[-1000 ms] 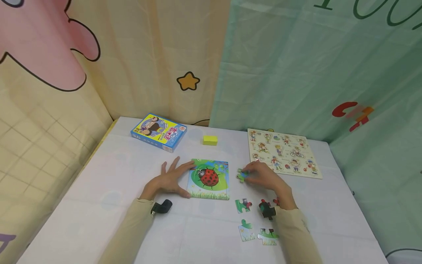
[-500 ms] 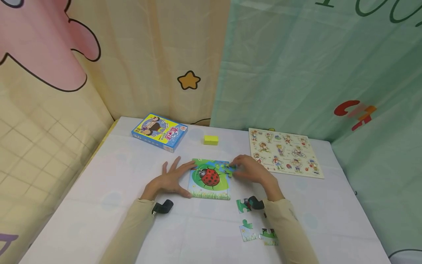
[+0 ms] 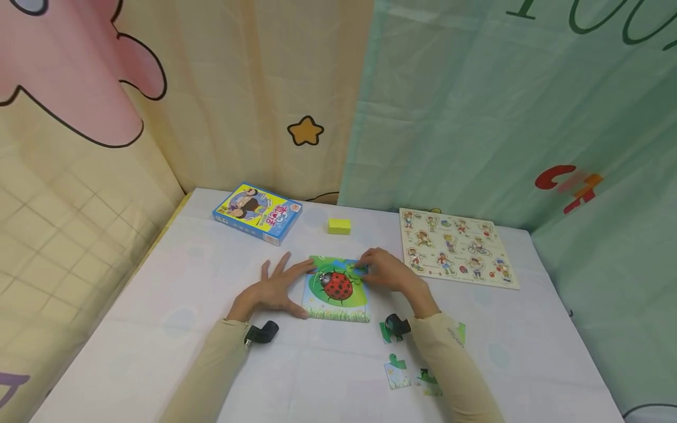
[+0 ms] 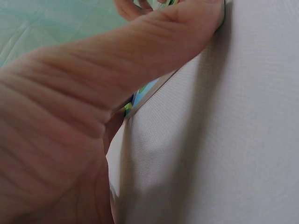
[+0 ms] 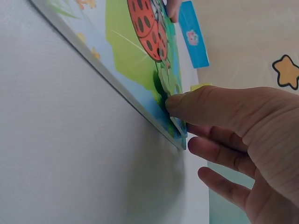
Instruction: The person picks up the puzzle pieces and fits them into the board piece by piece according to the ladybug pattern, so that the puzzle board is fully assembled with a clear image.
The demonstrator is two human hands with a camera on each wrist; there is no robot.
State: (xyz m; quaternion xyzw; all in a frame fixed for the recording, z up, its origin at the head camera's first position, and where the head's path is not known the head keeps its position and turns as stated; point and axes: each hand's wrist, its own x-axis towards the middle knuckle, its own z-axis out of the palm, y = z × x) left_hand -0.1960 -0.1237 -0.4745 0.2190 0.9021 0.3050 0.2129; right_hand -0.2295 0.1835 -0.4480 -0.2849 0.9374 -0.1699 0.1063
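A square ladybug puzzle board (image 3: 313, 306) lies flat on the white table. My left hand (image 3: 271, 290) spreads its fingers at the board's left side, thumb at the lower left corner and index finger at the upper left. My right hand (image 3: 392, 274) pinches a green and blue puzzle piece (image 5: 175, 86) over the board's upper right corner. In the right wrist view that piece lies just over the board's picture, tilted, with the thumb (image 5: 187, 103) on it. Fingers hide part of the piece.
Several loose puzzle pieces lie right of the board, including a grassy piece (image 3: 397, 376); my right sleeve (image 3: 449, 358) hides some. Behind are a blue box (image 3: 257, 212), a yellow block (image 3: 339, 226) and a cream board with children's figures (image 3: 459, 249).
My right hand has carried the puzzle piece left, from the table beside the board to over its upper right corner. The left hand has stayed at the board's left edge.
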